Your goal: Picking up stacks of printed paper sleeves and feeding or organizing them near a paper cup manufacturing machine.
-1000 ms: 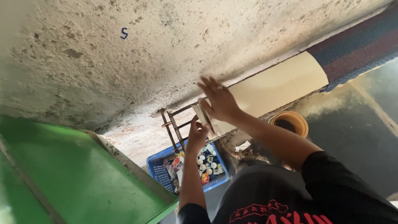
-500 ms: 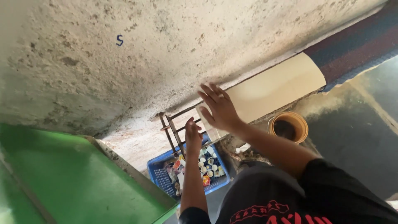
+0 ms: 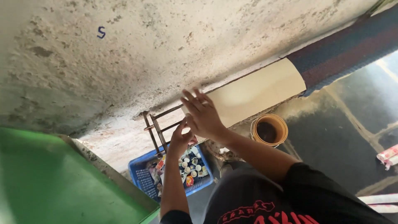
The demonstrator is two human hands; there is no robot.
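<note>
**Hands at the metal rack**

The right hand (image 3: 204, 116) is held open, fingers spread, against a cream board (image 3: 257, 92). The left hand (image 3: 180, 139) is curled near a rusty metal rack (image 3: 155, 126); its grip cannot be told. A blue basket (image 3: 143, 178) is seen below.

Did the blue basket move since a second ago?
No. The blue basket sits in the same spot beside the metal rack; only the camera shifted.

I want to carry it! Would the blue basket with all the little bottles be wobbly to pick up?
Probably a bit. The blue basket has thin mesh walls, so it may flex. The small bottles sit loose and crowded, so they'd likely rattle and tip if it tilts. It's full, so perhaps heavyish.
</note>
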